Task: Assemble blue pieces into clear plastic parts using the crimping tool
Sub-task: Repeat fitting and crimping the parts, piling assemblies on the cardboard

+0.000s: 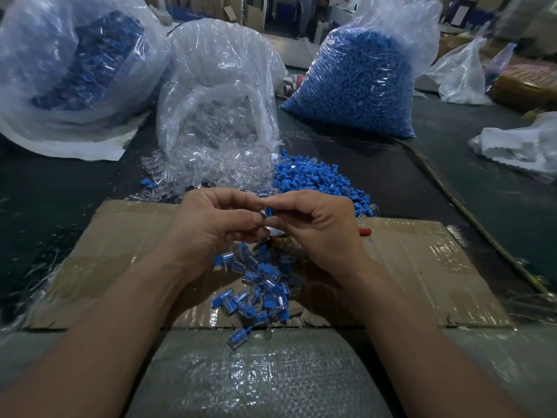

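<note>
My left hand (pixel 211 224) and my right hand (pixel 319 227) meet above the cardboard sheet (pixel 422 267), fingertips pinching one small blue piece (pixel 269 211) that seems to sit in a clear plastic part. Which hand bears it is hard to tell; both touch it. Under my hands lies a heap of joined blue-and-clear parts (pixel 259 285). Beyond my fingers are loose clear parts (pixel 208 173) and a pile of loose blue pieces (pixel 304 176). A red-handled tool (pixel 364 231) lies on the cardboard beside my right hand, mostly hidden.
An open bag of clear parts (pixel 217 95) lies at the back middle, a full bag of blue pieces (pixel 358 76) to its right, a bag of blue-and-clear parts (pixel 78 64) at the left. White bags (pixel 521 146) sit at the right. A woven sack (pixel 256 372) covers the near edge.
</note>
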The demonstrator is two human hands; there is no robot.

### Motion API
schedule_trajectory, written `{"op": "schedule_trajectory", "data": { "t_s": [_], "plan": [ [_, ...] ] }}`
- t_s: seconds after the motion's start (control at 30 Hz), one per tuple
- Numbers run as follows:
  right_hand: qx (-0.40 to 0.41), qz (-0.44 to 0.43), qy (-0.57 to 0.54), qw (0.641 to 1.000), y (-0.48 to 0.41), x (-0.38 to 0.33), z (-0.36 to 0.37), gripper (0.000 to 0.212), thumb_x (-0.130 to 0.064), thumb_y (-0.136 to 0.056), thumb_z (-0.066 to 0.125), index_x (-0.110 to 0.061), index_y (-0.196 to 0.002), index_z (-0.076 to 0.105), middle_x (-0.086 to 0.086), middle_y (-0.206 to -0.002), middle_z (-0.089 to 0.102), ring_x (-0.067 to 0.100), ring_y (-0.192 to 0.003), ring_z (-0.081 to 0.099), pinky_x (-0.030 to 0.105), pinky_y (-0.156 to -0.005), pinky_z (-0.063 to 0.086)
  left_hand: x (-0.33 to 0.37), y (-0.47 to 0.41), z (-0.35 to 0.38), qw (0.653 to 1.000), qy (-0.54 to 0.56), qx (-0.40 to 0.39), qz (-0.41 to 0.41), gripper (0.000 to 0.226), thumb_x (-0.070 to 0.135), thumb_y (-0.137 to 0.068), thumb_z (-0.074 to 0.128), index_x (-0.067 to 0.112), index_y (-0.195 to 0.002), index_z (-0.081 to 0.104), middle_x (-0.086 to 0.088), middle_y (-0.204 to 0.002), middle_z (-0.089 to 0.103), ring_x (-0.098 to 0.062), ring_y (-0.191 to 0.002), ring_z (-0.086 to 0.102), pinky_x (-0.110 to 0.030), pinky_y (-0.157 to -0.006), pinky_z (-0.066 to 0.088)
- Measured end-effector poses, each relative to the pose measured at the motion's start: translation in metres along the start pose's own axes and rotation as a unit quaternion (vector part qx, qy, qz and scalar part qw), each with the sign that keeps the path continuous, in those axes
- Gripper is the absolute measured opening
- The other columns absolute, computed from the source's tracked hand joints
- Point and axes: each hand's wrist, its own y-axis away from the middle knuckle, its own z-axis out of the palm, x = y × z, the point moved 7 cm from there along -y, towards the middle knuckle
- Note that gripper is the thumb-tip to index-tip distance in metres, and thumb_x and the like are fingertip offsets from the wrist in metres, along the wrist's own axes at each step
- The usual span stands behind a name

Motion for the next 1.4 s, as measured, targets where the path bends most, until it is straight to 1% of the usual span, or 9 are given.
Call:
{"op": "schedule_trajectory", "data": {
  "t_s": [0.5,0.57,0.67,0.77,0.83,0.93,1.1,1.2,1.4],
  "plan": [
    [-0.008,-0.043,0.027,0.999,0.001,-0.01,0.001,0.026,-0.002,-0.069,0.072,0.001,-0.095,0.07,0.01,-0.087,0.071,0.012,-0.085,0.064,0.019,-0.078,0.053,-0.004,-0.002,-0.001,0.999,-0.042,-0.008,-0.003,0.012,0.01,-0.054,0.068,0.02,-0.058,0.073,-0.007,-0.056,0.067,-0.013,-0.049,0.064,-0.016,-0.044,0.048],
    [-0.026,-0.025,0.042,0.998,0.0,-0.009,0.002,0.028,-0.008,-0.07,0.074,-0.002,-0.097,0.07,0.005,-0.089,0.071,0.01,-0.084,0.064,0.02,-0.078,0.053,-0.004,-0.001,-0.001,0.999,-0.045,-0.01,0.001,0.011,0.012,-0.055,0.068,0.02,-0.06,0.073,-0.007,-0.057,0.068,-0.013,-0.049,0.064,-0.016,-0.045,0.048],
    [-0.057,0.086,0.065,0.993,-0.001,0.008,-0.008,0.038,-0.023,-0.071,0.076,-0.016,-0.107,0.067,-0.019,-0.092,0.061,-0.006,-0.084,0.059,0.01,-0.082,0.046,-0.005,-0.003,-0.007,1.0,-0.029,0.005,0.008,0.008,0.015,-0.055,0.07,0.02,-0.06,0.073,-0.006,-0.059,0.068,-0.012,-0.05,0.064,-0.017,-0.047,0.049],
    [-0.083,0.192,0.096,0.973,0.003,0.031,-0.031,0.03,-0.031,-0.069,0.077,-0.038,-0.095,0.062,-0.028,-0.085,0.056,-0.014,-0.085,0.054,0.007,-0.074,0.043,-0.004,-0.005,-0.012,0.999,-0.026,0.026,0.016,0.009,0.014,-0.056,0.069,0.021,-0.059,0.072,-0.005,-0.06,0.068,-0.012,-0.052,0.064,-0.017,-0.047,0.049],
    [-0.134,0.252,0.127,0.95,0.008,0.044,-0.042,0.032,-0.033,-0.066,0.078,-0.038,-0.093,0.062,-0.026,-0.085,0.057,-0.012,-0.082,0.053,0.006,-0.069,0.039,-0.004,-0.005,-0.013,0.999,-0.026,0.03,0.019,0.011,0.012,-0.057,0.067,0.022,-0.059,0.072,-0.005,-0.06,0.068,-0.012,-0.052,0.065,-0.016,-0.047,0.049],
    [-0.258,0.314,0.174,0.897,0.022,0.056,-0.041,0.057,-0.039,-0.061,0.08,-0.034,-0.113,0.057,-0.025,-0.093,0.053,-0.008,-0.086,0.05,0.01,-0.066,0.034,-0.004,-0.005,-0.014,0.999,-0.027,0.036,0.02,0.013,0.012,-0.059,0.066,0.023,-0.059,0.072,-0.004,-0.061,0.069,-0.011,-0.053,0.065,-0.016,-0.047,0.049],
    [-0.345,0.276,0.287,0.85,0.028,0.055,-0.023,0.088,-0.048,-0.054,0.083,-0.034,-0.13,0.04,-0.015,-0.109,0.037,0.007,-0.104,0.034,0.028,-0.084,0.034,-0.005,-0.006,-0.016,0.998,-0.032,0.043,0.032,0.006,0.011,-0.06,0.066,0.016,-0.063,0.068,-0.005,-0.062,0.068,-0.013,-0.055,0.066,-0.017,-0.05,0.051],
    [-0.326,0.282,0.28,0.858,0.024,0.052,-0.023,0.075,-0.047,-0.056,0.082,-0.034,-0.122,0.048,-0.017,-0.099,0.04,0.007,-0.096,0.039,0.029,-0.078,0.038,-0.007,-0.007,-0.016,0.998,-0.03,0.051,0.028,0.01,0.011,-0.06,0.064,0.012,-0.07,0.064,-0.005,-0.063,0.069,-0.013,-0.057,0.066,-0.017,-0.052,0.053],
    [-0.288,0.241,0.34,0.862,0.015,0.043,-0.019,0.01,-0.032,-0.072,0.066,-0.027,-0.078,0.058,-0.009,-0.075,0.051,0.009,-0.071,0.048,0.026,-0.054,0.036,-0.006,-0.005,-0.018,0.998,-0.032,0.056,0.018,0.014,0.011,-0.062,0.06,0.009,-0.077,0.06,-0.002,-0.061,0.068,-0.011,-0.058,0.066,-0.018,-0.05,0.052]
  ]
}}
